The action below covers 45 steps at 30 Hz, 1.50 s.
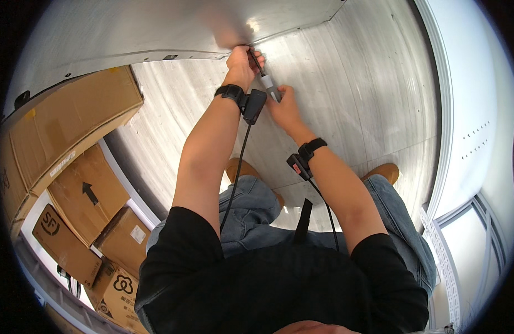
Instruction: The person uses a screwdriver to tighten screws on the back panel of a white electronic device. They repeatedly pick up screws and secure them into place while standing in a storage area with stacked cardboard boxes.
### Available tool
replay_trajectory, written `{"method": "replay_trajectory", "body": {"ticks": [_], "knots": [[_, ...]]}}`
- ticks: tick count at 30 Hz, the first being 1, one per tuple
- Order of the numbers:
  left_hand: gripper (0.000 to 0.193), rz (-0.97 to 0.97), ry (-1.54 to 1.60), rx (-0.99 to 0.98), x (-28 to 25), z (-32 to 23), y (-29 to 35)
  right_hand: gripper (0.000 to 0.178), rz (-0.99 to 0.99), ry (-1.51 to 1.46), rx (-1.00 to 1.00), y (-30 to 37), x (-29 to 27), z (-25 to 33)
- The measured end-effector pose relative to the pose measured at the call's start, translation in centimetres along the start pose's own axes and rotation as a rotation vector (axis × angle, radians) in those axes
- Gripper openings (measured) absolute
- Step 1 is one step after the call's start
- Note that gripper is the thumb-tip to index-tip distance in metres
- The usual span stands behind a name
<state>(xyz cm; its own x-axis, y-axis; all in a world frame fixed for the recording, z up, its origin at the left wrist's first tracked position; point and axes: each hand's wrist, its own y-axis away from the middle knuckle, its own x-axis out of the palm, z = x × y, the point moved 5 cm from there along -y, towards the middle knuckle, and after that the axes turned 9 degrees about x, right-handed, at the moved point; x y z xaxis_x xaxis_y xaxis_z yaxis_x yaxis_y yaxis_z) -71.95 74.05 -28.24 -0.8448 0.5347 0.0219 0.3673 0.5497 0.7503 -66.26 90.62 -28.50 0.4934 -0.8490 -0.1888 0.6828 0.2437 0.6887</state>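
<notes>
Head view shows the left hand (241,62) pinching the tip of a slim, stiff, light screwdriver (266,79) against the metal wall seam (201,54), the right hand (284,106) wrapped around its grey handle, the best hold.

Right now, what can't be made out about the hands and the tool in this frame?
- Head view: the tool tip, hidden behind the left hand at the panel seam.
- The tool's handle end, covered by the right hand.
- What the tip touches on the metal panel: glare and blur hide it.
</notes>
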Motion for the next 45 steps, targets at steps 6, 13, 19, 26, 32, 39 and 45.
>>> {"method": "replay_trajectory", "body": {"ticks": [6,13,19,26,32,39,45], "knots": [[0.016,0.011,-0.003,-0.008,0.2,0.3,-0.7,0.04,0.142,-0.08,0.185,-1.5,0.3,-1.5],[0.016,0.026,0.014,-0.015,0.0,0.2,-0.8,0.041,0.116,-0.119,0.077,-0.2,0.3,0.0],[0.017,0.026,0.005,-0.029,0.1,0.2,-0.5,0.043,-0.026,0.081,0.024,-1.6,0.6,-1.4],[0.018,0.049,-0.009,-0.036,0.3,0.1,-0.4,0.049,0.005,-0.074,-0.086,-1.3,0.5,-1.4],[0.019,0.04,-0.016,-0.027,0.1,-0.2,0.0,0.05,-0.141,0.068,-0.075,0.4,-0.5,0.8],[0.019,0.053,-0.008,-0.041,0.4,0.0,-0.3,0.05,-0.103,0.052,-0.127,-1.7,0.7,-2.0],[0.017,0.032,0.009,-0.039,-0.3,0.0,-0.7,0.047,0.011,-0.002,0.016,0.0,-0.4,0.6]]}}
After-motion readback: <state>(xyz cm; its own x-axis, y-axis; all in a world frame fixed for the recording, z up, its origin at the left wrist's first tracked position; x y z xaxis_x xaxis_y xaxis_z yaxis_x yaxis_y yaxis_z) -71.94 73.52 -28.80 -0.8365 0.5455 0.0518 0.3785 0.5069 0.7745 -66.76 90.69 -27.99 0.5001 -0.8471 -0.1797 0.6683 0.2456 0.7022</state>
